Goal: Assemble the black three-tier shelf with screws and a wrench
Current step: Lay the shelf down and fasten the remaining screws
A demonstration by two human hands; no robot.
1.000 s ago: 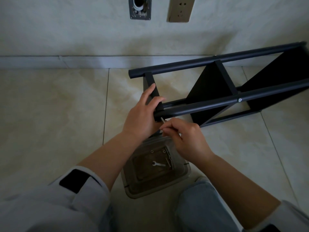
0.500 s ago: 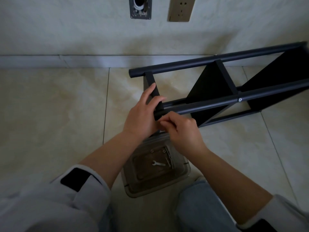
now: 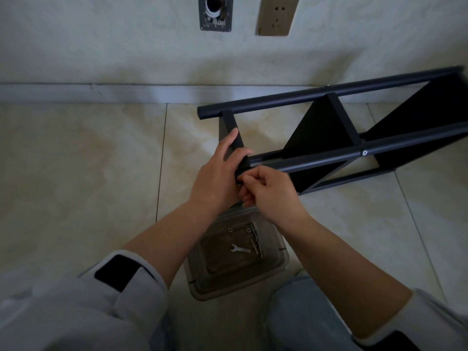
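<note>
— Where is the shelf right now?

— The black three-tier metal shelf (image 3: 342, 138) lies on its side on the beige tiled floor (image 3: 76, 160), its long round tubes running away from me toward the right, close to the pale wall (image 3: 126, 51). Two dark panels stand between the tubes, and a small silver screw head (image 3: 364, 152) shows on the nearer tube, beside the middle panel.

— And your hands?

— My left hand (image 3: 217, 178) is at the shelf's near end; its fingers (image 3: 231, 140) lie fairly straight along the short black crossbar (image 3: 234, 134), with the thumb laid over the bar lower down. My right hand (image 3: 271, 191) is just beside it, touching it, right at the end of the nearer tube. Its fingers are curled in tight and pinched together, but whatever they pinch is hidden, so I cannot tell what I hold there.

— Where are the tools?

— On the near side of the shelf, directly under my wrists, sits a clear plastic tray (image 3: 276, 259) on the floor. Inside it lies a small silver flat wrench (image 3: 239, 249), with a few long silver screws (image 3: 257, 243) just beside it and two small round fittings (image 3: 230, 230) toward the shelf side.

— Anything on the wall?

— Beyond the shelf, a beige socket plate (image 3: 276, 15) and an open wall box with white cable (image 3: 215, 12) beside it.
</note>
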